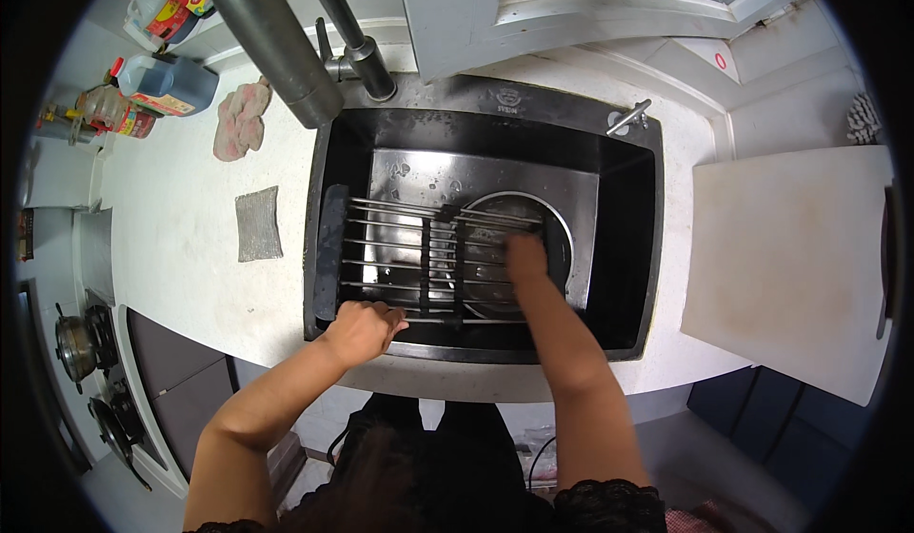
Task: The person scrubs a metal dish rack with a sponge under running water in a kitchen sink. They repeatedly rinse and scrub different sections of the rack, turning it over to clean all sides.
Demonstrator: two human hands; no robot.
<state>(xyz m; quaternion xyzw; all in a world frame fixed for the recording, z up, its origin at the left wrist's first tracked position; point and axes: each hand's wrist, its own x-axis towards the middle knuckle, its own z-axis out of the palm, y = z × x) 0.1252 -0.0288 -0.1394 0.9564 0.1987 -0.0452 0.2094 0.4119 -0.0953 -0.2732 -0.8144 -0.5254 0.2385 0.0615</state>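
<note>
An extendable draining rack (330,266), with metal rods and black end pieces, lies across the black sink (628,238). My left hand (367,331) is closed round the rack's near rod, close to its left end. Over the right part of the rack is my right hand (526,259), smeared by motion. Its fingers are hard to make out, and I cannot tell whether they grip the rack. Beneath the rods, a round vessel with a pale rim (566,224) sits on the wet sink bottom.
A dark faucet (286,57) hangs over the sink's back left. Left on the counter lie a grey scouring cloth (258,225) and a pinkish cloth (241,122), with bottles (171,84) behind. A large pale board (781,266) lies on the right, and a window frame (590,24) juts in above.
</note>
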